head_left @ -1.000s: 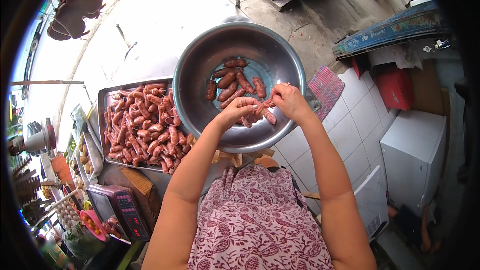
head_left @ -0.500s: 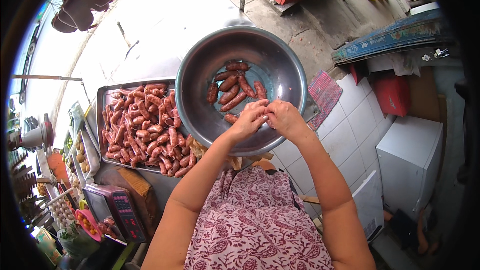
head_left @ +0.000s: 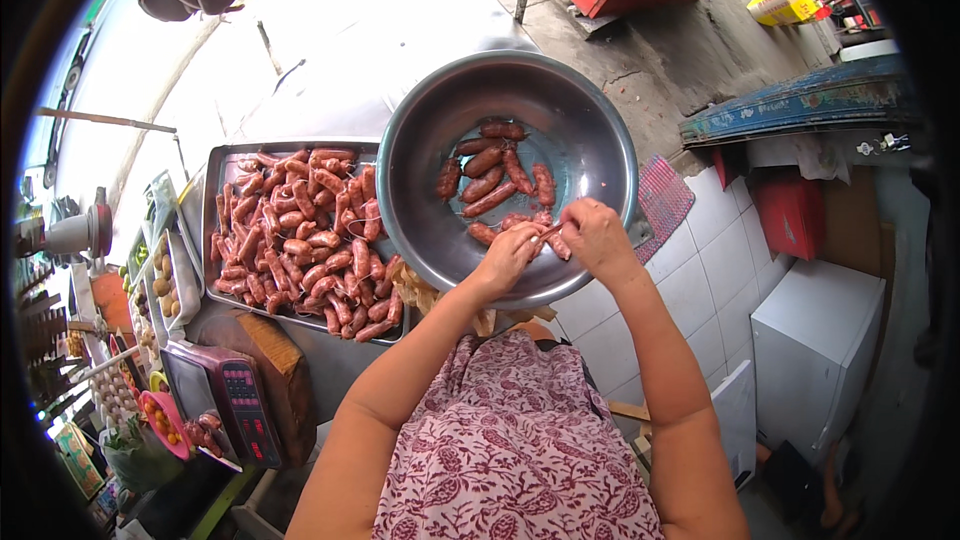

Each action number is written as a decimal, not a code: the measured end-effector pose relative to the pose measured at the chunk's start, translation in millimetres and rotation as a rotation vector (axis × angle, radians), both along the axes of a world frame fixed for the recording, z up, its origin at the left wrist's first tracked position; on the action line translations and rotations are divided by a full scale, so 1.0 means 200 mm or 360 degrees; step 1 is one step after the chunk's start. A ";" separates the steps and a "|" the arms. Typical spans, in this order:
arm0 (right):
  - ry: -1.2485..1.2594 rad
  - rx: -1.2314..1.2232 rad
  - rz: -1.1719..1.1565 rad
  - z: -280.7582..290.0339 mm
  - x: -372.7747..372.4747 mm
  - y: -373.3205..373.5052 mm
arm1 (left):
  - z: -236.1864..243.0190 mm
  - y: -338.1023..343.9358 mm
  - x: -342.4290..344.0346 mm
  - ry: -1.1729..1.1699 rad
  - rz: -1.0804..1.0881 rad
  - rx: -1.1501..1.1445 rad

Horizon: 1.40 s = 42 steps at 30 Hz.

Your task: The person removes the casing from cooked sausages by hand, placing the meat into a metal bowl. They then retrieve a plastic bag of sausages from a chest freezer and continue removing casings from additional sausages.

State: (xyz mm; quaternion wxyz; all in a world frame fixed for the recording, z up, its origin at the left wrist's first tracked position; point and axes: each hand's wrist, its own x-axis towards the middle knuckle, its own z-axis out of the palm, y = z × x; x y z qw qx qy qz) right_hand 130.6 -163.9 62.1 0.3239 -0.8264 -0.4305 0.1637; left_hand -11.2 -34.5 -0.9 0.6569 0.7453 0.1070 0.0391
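Note:
A large round metal basin (head_left: 410, 210) stands in front of me with several reddish-brown sausages (head_left: 490, 198) on its bottom. Over its near right side, my left hand (head_left: 511, 254) and my right hand (head_left: 597, 238) are close together, fingers pinched. A thin stretch of sausage casing or string (head_left: 548, 231) runs between the fingertips; its exact form is too small to make out. Pinkish sausages (head_left: 560, 244) hang or lie right under the fingers, partly hidden by them.
Left of the basin, a metal tray (head_left: 212, 185) is heaped with sausages. Nearer me stand a digital scale (head_left: 245, 395) and a round wooden block (head_left: 285, 375). A pink checked cloth (head_left: 665, 205) lies right of the basin, and a white cabinet (head_left: 820, 340) stands farther right.
My fingertips have drawn apart, showing a thin strand and sausages beneath that were covered before. My right hand moved slightly right. The whole view shifted a little.

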 end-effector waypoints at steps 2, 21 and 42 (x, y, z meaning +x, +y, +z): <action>-0.0063 -0.0018 -0.0098 -0.02 0.06 0.01 | 0.01 -0.03 -0.01 -0.0007 0.0146 -0.0054; 0.0515 0.0542 0.0051 0.15 -0.32 0.75 | 0.09 -0.11 -0.09 0.0187 0.0378 0.0615; 0.0372 -0.0201 -0.0213 -0.41 0.15 0.56 | -0.05 -0.03 -0.13 0.0530 0.0753 0.0130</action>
